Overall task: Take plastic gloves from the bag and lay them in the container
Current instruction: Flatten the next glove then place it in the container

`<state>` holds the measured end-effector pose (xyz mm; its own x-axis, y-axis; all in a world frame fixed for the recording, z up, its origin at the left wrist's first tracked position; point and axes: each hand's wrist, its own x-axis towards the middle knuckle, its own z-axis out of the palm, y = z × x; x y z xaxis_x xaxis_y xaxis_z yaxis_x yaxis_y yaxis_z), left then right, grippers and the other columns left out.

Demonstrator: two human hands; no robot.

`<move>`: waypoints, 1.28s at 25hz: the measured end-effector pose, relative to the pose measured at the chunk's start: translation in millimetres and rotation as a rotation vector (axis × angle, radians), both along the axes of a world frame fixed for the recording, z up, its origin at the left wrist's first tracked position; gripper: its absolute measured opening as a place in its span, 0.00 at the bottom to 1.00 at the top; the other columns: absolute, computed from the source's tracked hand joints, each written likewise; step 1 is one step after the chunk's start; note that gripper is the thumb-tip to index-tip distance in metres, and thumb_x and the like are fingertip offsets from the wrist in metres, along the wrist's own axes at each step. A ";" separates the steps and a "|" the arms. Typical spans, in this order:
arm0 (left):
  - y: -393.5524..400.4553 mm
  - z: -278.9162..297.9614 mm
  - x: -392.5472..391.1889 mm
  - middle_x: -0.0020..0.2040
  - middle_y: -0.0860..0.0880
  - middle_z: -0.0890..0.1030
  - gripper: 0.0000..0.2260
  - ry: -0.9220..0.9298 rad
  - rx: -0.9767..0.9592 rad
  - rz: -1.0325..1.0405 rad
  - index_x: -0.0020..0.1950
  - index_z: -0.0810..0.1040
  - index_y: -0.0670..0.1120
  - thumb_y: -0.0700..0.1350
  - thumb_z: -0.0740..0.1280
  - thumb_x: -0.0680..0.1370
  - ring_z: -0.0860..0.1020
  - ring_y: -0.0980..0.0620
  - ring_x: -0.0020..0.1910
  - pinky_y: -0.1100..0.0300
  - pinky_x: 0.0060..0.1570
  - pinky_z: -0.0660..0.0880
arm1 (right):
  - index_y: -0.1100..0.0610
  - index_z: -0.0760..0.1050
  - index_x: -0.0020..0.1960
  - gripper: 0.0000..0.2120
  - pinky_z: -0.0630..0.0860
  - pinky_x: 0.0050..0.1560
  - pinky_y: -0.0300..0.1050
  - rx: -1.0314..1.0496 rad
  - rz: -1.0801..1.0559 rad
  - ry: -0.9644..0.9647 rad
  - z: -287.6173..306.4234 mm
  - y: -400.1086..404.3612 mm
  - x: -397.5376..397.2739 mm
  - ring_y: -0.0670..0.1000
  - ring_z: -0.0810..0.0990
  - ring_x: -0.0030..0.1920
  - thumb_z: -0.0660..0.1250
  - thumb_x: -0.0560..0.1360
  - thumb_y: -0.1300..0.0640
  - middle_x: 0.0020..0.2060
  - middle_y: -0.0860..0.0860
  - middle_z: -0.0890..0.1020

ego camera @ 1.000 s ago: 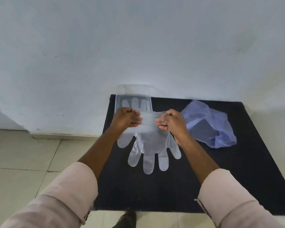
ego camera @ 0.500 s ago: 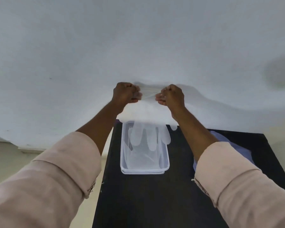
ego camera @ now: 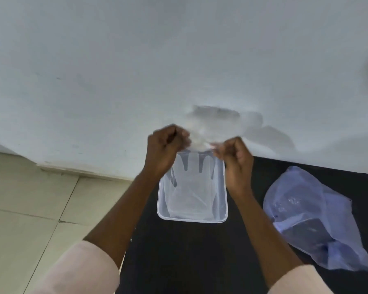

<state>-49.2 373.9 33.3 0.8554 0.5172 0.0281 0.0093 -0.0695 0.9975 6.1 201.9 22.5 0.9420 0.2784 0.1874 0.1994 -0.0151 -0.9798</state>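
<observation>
A thin clear plastic glove [ego camera: 192, 177] hangs with its fingers down inside a clear rectangular container [ego camera: 192, 219] at the far left of a black table. My left hand [ego camera: 165, 150] and my right hand [ego camera: 235, 161] each pinch a side of the glove's cuff just above the container's far rim. The cuff between the hands is blurred against the wall. Other clear gloves seem to lie in the container's bottom. A crumpled bluish plastic bag [ego camera: 312, 217] lies on the table to the right.
The black table [ego camera: 179, 262] stands against a pale wall [ego camera: 179, 60]. Tiled floor [ego camera: 30, 209] shows past the table's left edge, close beside the container. The bag lies near the table's right edge.
Both hands carried the glove from in front of the container to high over it, then lowered it. The glove's fingers now hang deeper inside the container.
</observation>
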 end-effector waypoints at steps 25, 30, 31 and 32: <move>-37.3 -71.2 -33.8 0.55 0.45 0.82 0.14 0.725 0.913 -0.544 0.64 0.74 0.46 0.50 0.57 0.83 0.82 0.47 0.50 0.58 0.58 0.77 | 0.58 0.70 0.56 0.07 0.75 0.44 0.40 -1.072 0.355 -0.041 -66.6 1.4 -41.9 0.48 0.75 0.36 0.58 0.81 0.56 0.43 0.55 0.81; -41.2 -68.5 -40.1 0.63 0.45 0.80 0.18 0.811 0.905 -0.703 0.71 0.69 0.46 0.50 0.59 0.82 0.80 0.45 0.57 0.55 0.61 0.74 | 0.57 0.68 0.62 0.12 0.75 0.47 0.42 -1.209 0.465 0.022 -57.1 3.6 -43.2 0.51 0.78 0.42 0.61 0.79 0.57 0.50 0.55 0.82; -42.1 -68.2 -40.3 0.65 0.45 0.78 0.20 0.839 0.932 -0.764 0.73 0.66 0.47 0.49 0.59 0.82 0.79 0.44 0.60 0.53 0.63 0.73 | 0.57 0.67 0.64 0.15 0.76 0.51 0.45 -1.265 0.514 0.014 -54.2 4.0 -43.8 0.53 0.80 0.46 0.62 0.79 0.57 0.53 0.55 0.81; -42.4 -67.9 -40.4 0.67 0.45 0.77 0.21 0.875 0.991 -0.829 0.75 0.64 0.47 0.50 0.59 0.82 0.76 0.44 0.63 0.49 0.66 0.70 | 0.57 0.66 0.66 0.18 0.75 0.55 0.48 -1.335 0.572 -0.007 -50.6 4.2 -44.3 0.55 0.80 0.51 0.63 0.78 0.58 0.54 0.56 0.81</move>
<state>-89.6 331.5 -34.6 0.8136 -0.0132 -0.5812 0.1682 -0.9516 0.2571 -38.2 206.1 -28.2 0.6449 0.5759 -0.5025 0.4955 -0.8156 -0.2987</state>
